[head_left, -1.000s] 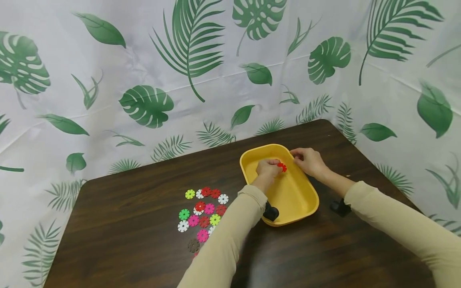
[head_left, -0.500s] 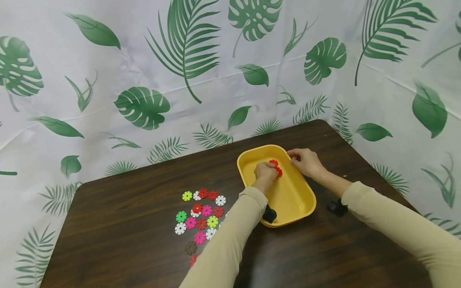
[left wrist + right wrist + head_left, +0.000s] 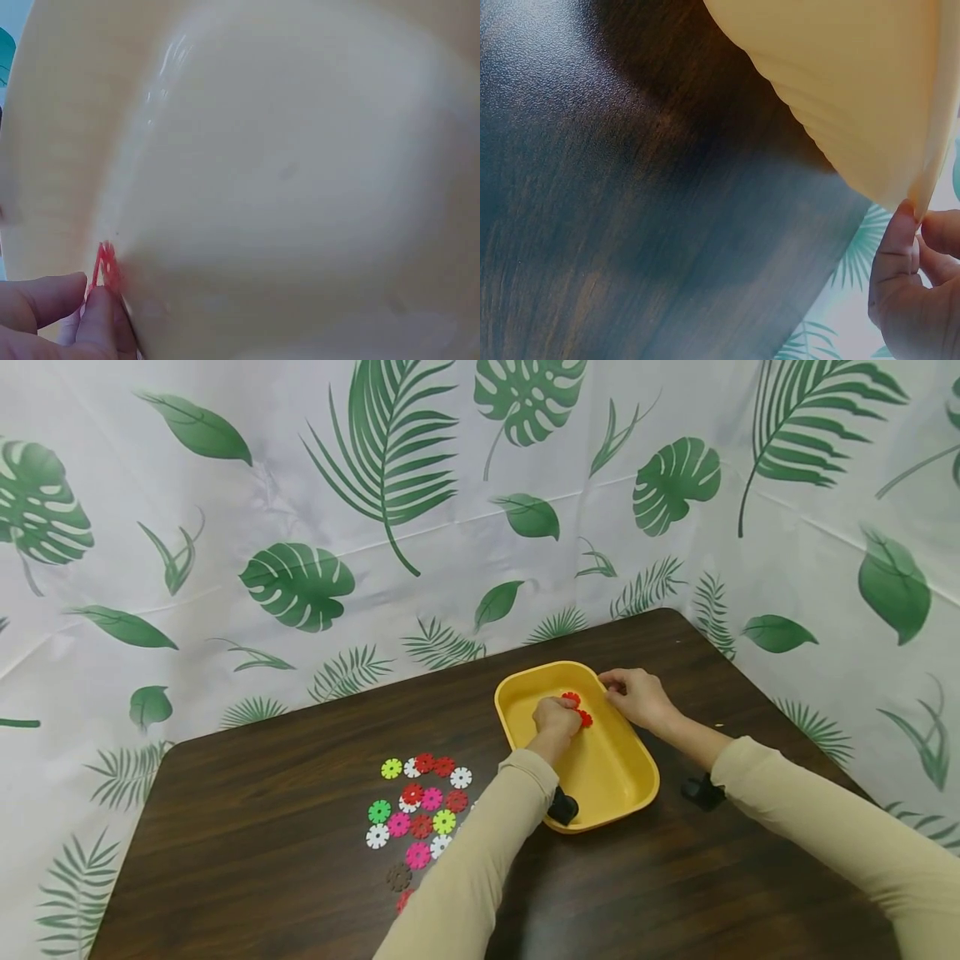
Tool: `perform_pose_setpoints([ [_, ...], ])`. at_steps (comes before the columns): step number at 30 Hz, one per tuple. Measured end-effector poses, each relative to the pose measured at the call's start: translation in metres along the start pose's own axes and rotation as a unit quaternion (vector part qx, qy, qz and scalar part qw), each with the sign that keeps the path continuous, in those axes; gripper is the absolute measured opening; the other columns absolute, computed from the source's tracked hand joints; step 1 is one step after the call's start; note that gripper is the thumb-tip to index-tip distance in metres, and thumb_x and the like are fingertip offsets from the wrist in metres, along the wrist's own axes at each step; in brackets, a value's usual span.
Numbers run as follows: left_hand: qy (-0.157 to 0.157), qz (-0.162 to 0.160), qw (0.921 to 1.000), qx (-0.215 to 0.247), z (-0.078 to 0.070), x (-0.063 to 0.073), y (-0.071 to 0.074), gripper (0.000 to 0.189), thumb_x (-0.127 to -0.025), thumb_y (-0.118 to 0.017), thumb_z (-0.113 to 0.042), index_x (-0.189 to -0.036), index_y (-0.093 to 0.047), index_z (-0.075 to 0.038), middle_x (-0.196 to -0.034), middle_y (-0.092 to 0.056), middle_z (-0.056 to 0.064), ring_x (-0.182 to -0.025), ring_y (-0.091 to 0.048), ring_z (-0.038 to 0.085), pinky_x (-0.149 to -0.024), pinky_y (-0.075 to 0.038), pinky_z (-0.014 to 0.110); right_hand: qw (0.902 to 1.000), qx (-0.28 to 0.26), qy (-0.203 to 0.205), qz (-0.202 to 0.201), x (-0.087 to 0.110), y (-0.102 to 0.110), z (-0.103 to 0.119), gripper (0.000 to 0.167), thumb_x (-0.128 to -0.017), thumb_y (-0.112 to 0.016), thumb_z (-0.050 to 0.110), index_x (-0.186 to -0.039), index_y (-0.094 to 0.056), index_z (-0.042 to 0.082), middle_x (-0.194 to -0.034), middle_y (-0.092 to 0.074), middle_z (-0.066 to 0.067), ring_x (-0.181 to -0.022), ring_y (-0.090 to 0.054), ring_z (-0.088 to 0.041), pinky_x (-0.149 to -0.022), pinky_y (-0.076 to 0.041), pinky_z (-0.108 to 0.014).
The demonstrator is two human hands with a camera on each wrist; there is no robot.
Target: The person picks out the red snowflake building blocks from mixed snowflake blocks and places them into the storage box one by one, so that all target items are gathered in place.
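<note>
The nearer red notched disc and the farther red notched disc are inside the yellow tray, toward its far end; whether they touch or interlock cannot be told. A second ago only one patch of red showed past the left hand; now two do, with almost no shift in the last half second. That suggests the left hand's work now concerns both pieces. Its fingers pinch red edges, seen end-on in the left wrist view; how many discs they grip is unclear. The right hand pinches the tray's rim on the far right, probably to steady it, and the tray has kept its place on the dark wood-grain worktop. Left of the tray, loose notched discs in white, pink, green, yellow-green, red and brown lie clustered, some overlapping, partly hidden by the left sleeve. Beyond hangs leaf-print cloth.
</note>
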State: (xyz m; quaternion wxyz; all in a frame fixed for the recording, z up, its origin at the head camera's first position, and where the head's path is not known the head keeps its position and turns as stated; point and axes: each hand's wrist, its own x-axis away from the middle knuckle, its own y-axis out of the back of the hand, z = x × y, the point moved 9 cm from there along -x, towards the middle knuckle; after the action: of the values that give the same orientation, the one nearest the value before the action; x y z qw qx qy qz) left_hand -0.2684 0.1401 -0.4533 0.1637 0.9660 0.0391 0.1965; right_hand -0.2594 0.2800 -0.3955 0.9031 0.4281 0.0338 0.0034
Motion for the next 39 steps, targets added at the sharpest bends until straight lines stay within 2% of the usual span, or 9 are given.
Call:
perform_pose_setpoints([
  [5,-0.004,0.004,1.0000,-0.005,-0.001,0.000,-0.002,0.019,-0.072,-0.069,0.009,-0.088,-0.070,-0.001,-0.083,-0.050,0.005,-0.079,-0.049,0.017,-0.074,-0.052,0.028,1.0000,0.002,0.001,0.000,0.000,0.000,0.001,0.028,-0.090,-0.055,0.000,-0.116,-0.059,-0.011,-0.092,-0.063,-0.021,-0.076,-0.057,-0.026,-0.067,-0.054,-0.034],
  [9,-0.001,0.005,0.9999,-0.009,-0.001,0.001,-0.001,0.018,-0.074,-0.066,0.009,-0.088,-0.070,-0.001,-0.085,-0.052,0.006,-0.080,-0.050,0.018,-0.072,-0.053,0.029,1.0000,0.003,-0.001,0.000,0.000,0.000,0.001,0.028,-0.090,-0.055,0.000,-0.117,-0.059,-0.010,-0.092,-0.063,-0.020,-0.077,-0.057,-0.026,-0.067,-0.054,-0.034],
  [15,0.002,0.011,0.9999,-0.008,0.000,0.001,0.000,0.019,-0.076,-0.065,0.010,-0.090,-0.069,-0.001,-0.089,-0.050,0.006,-0.079,-0.048,0.018,-0.063,-0.051,0.027,1.0000,0.004,0.000,0.000,0.000,0.000,0.001,0.028,-0.090,-0.056,0.000,-0.116,-0.059,-0.010,-0.091,-0.063,-0.020,-0.078,-0.057,-0.027,-0.069,-0.055,-0.036],
  [18,-0.007,0.012,0.9999,-0.002,-0.002,0.001,0.000,0.020,-0.075,-0.064,0.011,-0.090,-0.069,0.000,-0.087,-0.050,0.006,-0.077,-0.049,0.017,-0.059,-0.049,0.026,1.0000,0.003,-0.001,0.002,0.001,-0.001,0.001,0.028,-0.090,-0.056,0.000,-0.116,-0.059,-0.011,-0.093,-0.063,-0.021,-0.079,-0.058,-0.028,-0.070,-0.055,-0.037],
  [23,-0.016,0.022,0.9996,-0.001,-0.011,0.006,0.003,0.024,-0.074,-0.069,0.009,-0.096,-0.070,0.000,-0.088,-0.057,0.005,-0.079,-0.054,0.017,-0.070,-0.055,0.029,1.0000,0.007,-0.001,0.004,0.001,0.000,0.003,0.029,-0.090,-0.056,0.000,-0.117,-0.058,-0.011,-0.096,-0.063,-0.022,-0.082,-0.059,-0.029,-0.071,-0.055,-0.039],
  [27,-0.024,0.048,0.9985,0.009,-0.020,0.011,0.006,0.029,-0.077,-0.072,0.001,-0.106,-0.069,-0.002,-0.094,-0.063,0.006,-0.085,-0.058,0.017,-0.082,-0.054,0.031,1.0000,0.008,-0.002,0.002,-0.001,0.001,0.003,0.029,-0.090,-0.056,0.000,-0.117,-0.058,-0.010,-0.095,-0.063,-0.022,-0.080,-0.058,-0.028,-0.070,-0.055,-0.038],
  [31,-0.041,0.086,0.9946,0.040,-0.026,0.016,0.010,0.030,-0.080,-0.070,0.002,-0.110,-0.065,0.001,-0.090,-0.063,0.006,-0.079,-0.060,0.015,-0.081,-0.054,0.031,0.9999,0.012,0.002,-0.001,-0.001,0.001,0.003,0.028,-0.090,-0.056,0.000,-0.116,-0.059,-0.009,-0.093,-0.064,-0.021,-0.079,-0.058,-0.028,-0.068,-0.054,-0.036],
  [35,-0.040,0.139,0.9851,0.093,-0.029,0.022,0.014,0.032,-0.082,-0.067,0.004,-0.113,-0.062,0.004,-0.088,-0.061,0.006,-0.075,-0.058,0.014,-0.082,-0.055,0.032,0.9999,0.016,0.003,-0.002,-0.002,0.000,0.003,0.028,-0.090,-0.057,0.000,-0.115,-0.060,-0.009,-0.091,-0.064,-0.020,-0.078,-0.058,-0.028,-0.066,-0.054,-0.035],
  [39,-0.028,0.179,0.9746,0.132,-0.030,0.026,0.021,0.029,-0.083,-0.066,0.004,-0.112,-0.062,0.003,-0.088,-0.061,0.007,-0.080,-0.062,0.018,-0.084,-0.054,0.032,0.9998,0.019,0.000,-0.003,-0.002,0.000,0.004,0.028,-0.090,-0.056,0.000,-0.115,-0.060,-0.010,-0.091,-0.063,-0.021,-0.077,-0.058,-0.027,-0.066,-0.054,-0.035],
])
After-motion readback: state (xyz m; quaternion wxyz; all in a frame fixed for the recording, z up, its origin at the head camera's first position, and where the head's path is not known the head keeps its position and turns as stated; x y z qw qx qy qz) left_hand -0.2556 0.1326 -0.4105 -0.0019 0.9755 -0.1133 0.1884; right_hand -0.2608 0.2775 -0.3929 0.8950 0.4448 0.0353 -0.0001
